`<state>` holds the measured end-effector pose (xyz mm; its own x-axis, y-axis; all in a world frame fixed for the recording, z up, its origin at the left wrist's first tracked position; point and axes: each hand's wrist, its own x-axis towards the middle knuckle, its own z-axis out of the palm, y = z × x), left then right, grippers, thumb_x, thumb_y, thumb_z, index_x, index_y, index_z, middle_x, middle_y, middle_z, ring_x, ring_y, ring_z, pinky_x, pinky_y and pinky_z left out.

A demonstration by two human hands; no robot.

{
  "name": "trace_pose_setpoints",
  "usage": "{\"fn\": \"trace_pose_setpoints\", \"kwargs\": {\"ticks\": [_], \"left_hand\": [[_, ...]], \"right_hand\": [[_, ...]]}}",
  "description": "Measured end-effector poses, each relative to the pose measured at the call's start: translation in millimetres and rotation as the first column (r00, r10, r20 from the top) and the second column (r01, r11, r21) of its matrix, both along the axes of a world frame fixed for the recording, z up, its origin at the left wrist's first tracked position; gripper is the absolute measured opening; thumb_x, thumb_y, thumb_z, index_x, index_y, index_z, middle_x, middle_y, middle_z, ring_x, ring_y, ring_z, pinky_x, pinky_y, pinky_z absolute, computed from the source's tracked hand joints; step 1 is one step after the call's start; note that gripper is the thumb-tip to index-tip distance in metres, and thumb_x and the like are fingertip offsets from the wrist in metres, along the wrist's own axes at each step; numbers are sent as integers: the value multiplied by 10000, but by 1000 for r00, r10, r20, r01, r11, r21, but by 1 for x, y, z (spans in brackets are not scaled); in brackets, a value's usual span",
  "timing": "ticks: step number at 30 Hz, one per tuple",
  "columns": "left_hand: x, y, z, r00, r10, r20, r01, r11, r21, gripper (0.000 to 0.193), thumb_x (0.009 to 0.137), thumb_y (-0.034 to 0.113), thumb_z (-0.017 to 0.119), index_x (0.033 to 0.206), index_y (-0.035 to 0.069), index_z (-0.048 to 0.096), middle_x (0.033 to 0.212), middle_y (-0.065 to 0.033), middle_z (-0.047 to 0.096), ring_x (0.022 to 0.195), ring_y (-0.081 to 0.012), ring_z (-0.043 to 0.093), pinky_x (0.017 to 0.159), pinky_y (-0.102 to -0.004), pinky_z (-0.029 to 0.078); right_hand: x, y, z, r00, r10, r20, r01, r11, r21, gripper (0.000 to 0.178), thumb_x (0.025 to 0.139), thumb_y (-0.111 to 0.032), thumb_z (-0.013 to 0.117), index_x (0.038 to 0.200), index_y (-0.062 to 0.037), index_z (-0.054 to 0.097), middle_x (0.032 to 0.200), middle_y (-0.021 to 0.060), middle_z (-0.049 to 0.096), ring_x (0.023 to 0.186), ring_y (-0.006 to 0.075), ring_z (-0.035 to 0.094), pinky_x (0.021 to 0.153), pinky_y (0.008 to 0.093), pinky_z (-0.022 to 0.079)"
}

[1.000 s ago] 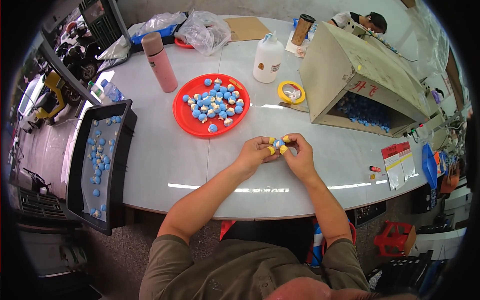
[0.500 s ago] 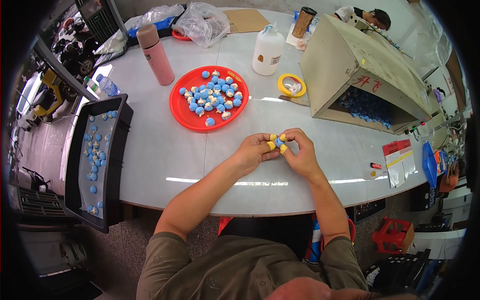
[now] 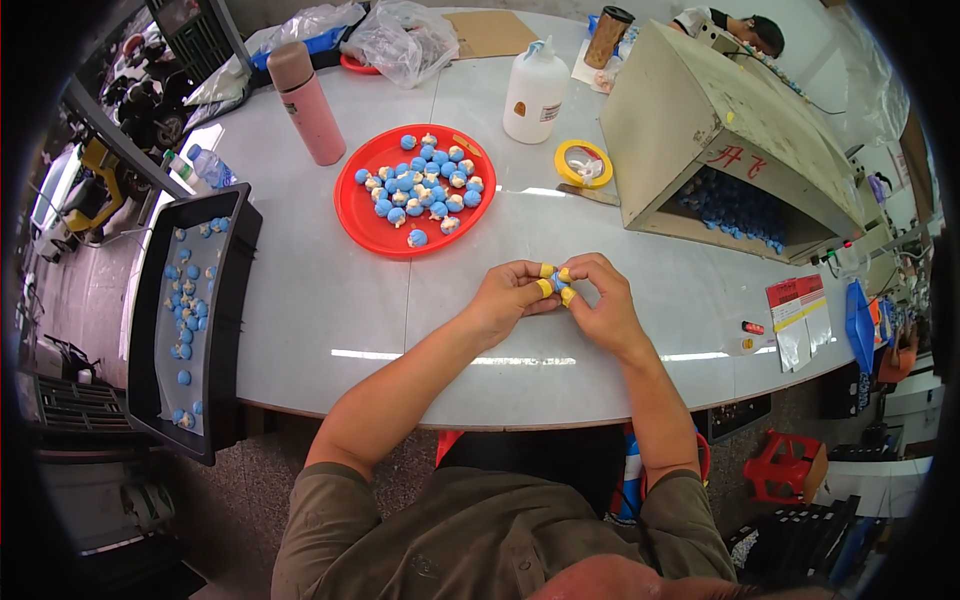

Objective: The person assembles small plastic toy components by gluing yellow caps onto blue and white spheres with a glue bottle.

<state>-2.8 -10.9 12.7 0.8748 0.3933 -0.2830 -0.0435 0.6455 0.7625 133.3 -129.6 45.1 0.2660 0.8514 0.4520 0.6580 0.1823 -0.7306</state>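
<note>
A small blue piece [image 3: 559,284] is pinched between my two hands above the front middle of the table; fingers cover much of it. My left hand [image 3: 507,302] holds it from the left with thumb and forefinger, and my right hand [image 3: 606,308] grips it from the right. Yellow covers wrap the thumb and forefinger tips of both hands. Beyond them, to the left, a round red tray [image 3: 366,226] carries many small blue balls with cream-coloured parts. Similar balls lie in a long black bin [image 3: 246,236] at the table's left side.
A beige metal box [image 3: 655,130] with blue pieces inside stands at the right. Behind the red tray are a pink flask [image 3: 313,122] and a white squeeze bottle [image 3: 534,95]. A yellow tape roll [image 3: 561,168] lies beside the box. Another person [image 3: 757,35] is behind it.
The whole view has shifted slightly, so the table things appear a little higher. Both hands keep their grip on the blue piece, with barely any finger movement.
</note>
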Motion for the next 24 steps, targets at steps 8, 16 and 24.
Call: {"fn": "trace_pose_setpoints", "kwargs": {"ticks": [8, 16, 24], "left_hand": [[1, -2, -3, 1000, -10, 13, 9, 998, 58, 231, 923, 34, 566, 1140, -44, 550, 1079, -130, 621, 982, -216, 642, 874, -300, 552], [0, 2, 7, 999, -28, -21, 28, 1000, 13, 238, 943, 108, 559, 1135, -31, 541, 1086, -137, 618, 975, -219, 645, 843, -303, 548], [-4, 0, 14, 991, -59, -121, 51, 997, -64, 254, 962, 171, 538, 1129, -19, 524, 1050, -137, 623, 931, -221, 655, 801, -300, 540]], "right_hand": [[7, -2, -2, 992, 34, -124, -41, 998, -56, 185, 728, 92, 623, 889, 7, 587, 970, 108, 616, 908, 231, 610, 814, 306, 497], [8, 2, -10, 877, -89, -473, -17, 976, -215, 147, 856, -52, 639, 984, 16, 615, 958, 48, 626, 863, 110, 577, 763, 251, 480], [-6, 4, -14, 820, -234, -522, 49, 938, -343, 129, 881, -122, 653, 894, -11, 591, 779, -8, 585, 687, 34, 495, 616, 200, 421]]}}
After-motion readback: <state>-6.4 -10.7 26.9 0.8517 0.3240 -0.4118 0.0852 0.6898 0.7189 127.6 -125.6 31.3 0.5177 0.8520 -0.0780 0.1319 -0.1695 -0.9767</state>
